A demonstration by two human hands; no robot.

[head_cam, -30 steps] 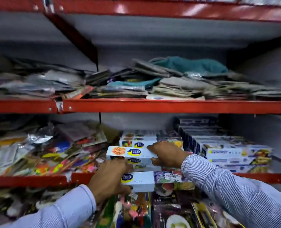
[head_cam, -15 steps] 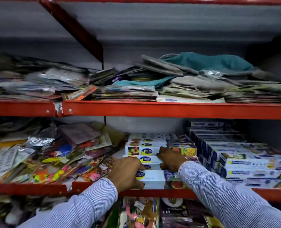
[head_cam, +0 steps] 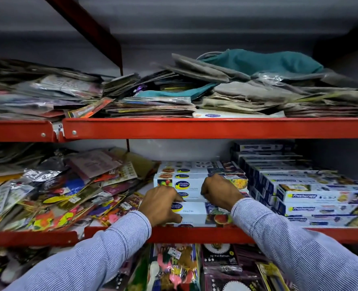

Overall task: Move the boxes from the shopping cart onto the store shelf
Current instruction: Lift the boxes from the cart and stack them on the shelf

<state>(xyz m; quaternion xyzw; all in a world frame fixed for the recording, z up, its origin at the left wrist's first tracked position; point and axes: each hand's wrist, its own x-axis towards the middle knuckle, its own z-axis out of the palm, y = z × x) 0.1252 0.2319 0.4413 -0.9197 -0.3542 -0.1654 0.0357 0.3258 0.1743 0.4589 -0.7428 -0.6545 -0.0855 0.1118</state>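
Note:
Several white cling-film boxes lie in rows on the middle red shelf (head_cam: 197, 235). My left hand (head_cam: 161, 205) grips the left end of the front cling-film box (head_cam: 195, 209), which rests at the shelf's front edge, fingers on top and thumb below. My right hand (head_cam: 220, 191) is curled over the right part of the second cling-film box (head_cam: 191, 196), just behind the front one. More boxes of the same kind (head_cam: 186, 176) are stacked further back. The shopping cart is out of view.
Blue and white wrap boxes (head_cam: 312, 196) fill the shelf right of my hands. A loose pile of colourful packets (head_cam: 58, 196) lies on the left. The upper shelf (head_cam: 195, 128) holds flat packets and folded cloth (head_cam: 258, 64). Hanging packets (head_cam: 174, 267) sit below.
Both hands carried the two boxes forward and down onto the middle shelf. The boxes now rest among the stack, and the view has moved closer to the shelf.

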